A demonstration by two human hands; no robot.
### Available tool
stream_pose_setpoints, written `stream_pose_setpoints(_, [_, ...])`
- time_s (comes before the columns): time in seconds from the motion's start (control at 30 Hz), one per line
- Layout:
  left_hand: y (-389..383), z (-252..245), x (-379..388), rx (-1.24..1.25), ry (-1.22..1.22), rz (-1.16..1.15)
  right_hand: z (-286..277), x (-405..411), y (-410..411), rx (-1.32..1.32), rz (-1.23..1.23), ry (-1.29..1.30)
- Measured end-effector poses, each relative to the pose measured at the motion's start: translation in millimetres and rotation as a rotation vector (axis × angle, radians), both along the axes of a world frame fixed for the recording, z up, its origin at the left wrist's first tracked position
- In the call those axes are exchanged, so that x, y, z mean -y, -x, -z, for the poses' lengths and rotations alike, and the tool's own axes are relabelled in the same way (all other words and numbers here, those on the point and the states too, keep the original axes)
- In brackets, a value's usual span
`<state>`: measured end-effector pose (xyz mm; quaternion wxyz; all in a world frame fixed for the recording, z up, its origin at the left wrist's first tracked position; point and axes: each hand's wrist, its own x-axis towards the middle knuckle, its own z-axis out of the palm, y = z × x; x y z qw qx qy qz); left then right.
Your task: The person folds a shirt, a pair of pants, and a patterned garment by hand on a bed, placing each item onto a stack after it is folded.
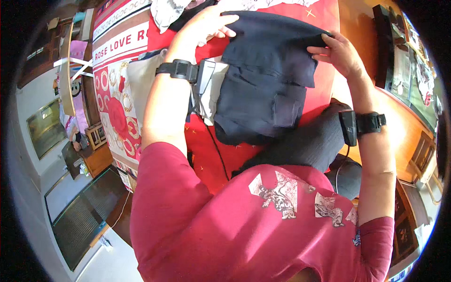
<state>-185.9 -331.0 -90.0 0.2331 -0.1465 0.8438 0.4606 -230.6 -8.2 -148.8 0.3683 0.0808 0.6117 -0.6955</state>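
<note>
A folded dark navy garment lies before me on a red cloth with gold stars. Pocket-like patches show along its right side. At the far left corner, my left hand grips the garment's edge, some fingers spread over the fabric. My right hand pinches the far right corner between thumb and fingers. The far edge runs taut between both hands. Just left of the garment, partly under it, is a white cloth.
The red cloth covers a bed with a patterned sheet at left. Pale folded fabric lies beyond my left forearm. White clothes are heaped at the far edge. A cable trails from the left wrist device. Wooden furniture stands right.
</note>
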Motion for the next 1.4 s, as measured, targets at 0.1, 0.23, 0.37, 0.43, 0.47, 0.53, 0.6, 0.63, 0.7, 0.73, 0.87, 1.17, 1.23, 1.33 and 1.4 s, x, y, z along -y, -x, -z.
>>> stream_pose_setpoints(0.1, [-23, -35, -4, 0.136, -0.315, -0.124, -28, -12, -26, -0.131, -0.062, 0.002])
stream_pose_setpoints(0.23, [-83, -32, 18, -0.196, -0.182, 0.126, -61, -26, -75, -0.345, -0.204, 0.022])
stream_pose_setpoints(0.37, [-140, -46, 15, -0.337, -0.012, 0.331, -76, -35, -127, -0.544, -0.422, -0.017])
stream_pose_setpoints(0.43, [-168, -52, 12, -0.358, 0.065, 0.345, -84, -37, -152, -0.543, -0.442, 0.011])
stream_pose_setpoints(0.47, [-179, -49, 14, -0.376, 0.006, 0.346, -86, -36, -162, -0.536, -0.458, 0.039])
stream_pose_setpoints(0.53, [-201, -51, 12, -0.313, -0.032, 0.3, -85, -36, -177, -0.575, -0.521, 0.001])
stream_pose_setpoints(0.6, [-226, -44, 12, -0.281, -0.058, 0.271, -86, -29, -191, -0.724, -0.667, -0.126])
stream_pose_setpoints(0.63, [-237, -40, 9, -0.215, -0.016, 0.251, -80, -28, -199, -0.73, -0.666, -0.127])
stream_pose_setpoints(0.7, [-251, -13, 13, -0.363, -0.07, 0.361, -61, -23, -212, -0.857, -0.815, -0.14])
stream_pose_setpoints(0.73, [-256, -7, 11, -0.261, -0.008, 0.336, -56, -22, -216, -0.955, -0.871, -0.184])
stream_pose_setpoints(0.87, [-266, 9, 12, -0.414, 0.033, 0.37, -52, -19, -224, -1.003, -0.893, -0.131])
stream_pose_setpoints(1.17, [-278, 58, 16, -0.52, 0.1, 0.375, -38, -5, -219, -1.006, -1.129, -0.469])
stream_pose_setpoints(1.23, [-281, 54, 14, -0.504, 0.094, 0.386, -50, 4, -217, -1.068, -1.23, -0.517])
stream_pose_setpoints(1.33, [-283, 44, 13, -0.467, 0.055, 0.354, -56, 26, -219, -1.081, -1.07, -0.656])
stream_pose_setpoints(1.4, [-287, 43, 17, -0.447, 0.042, 0.248, -56, 48, -225, -1.182, -0.999, -0.596])
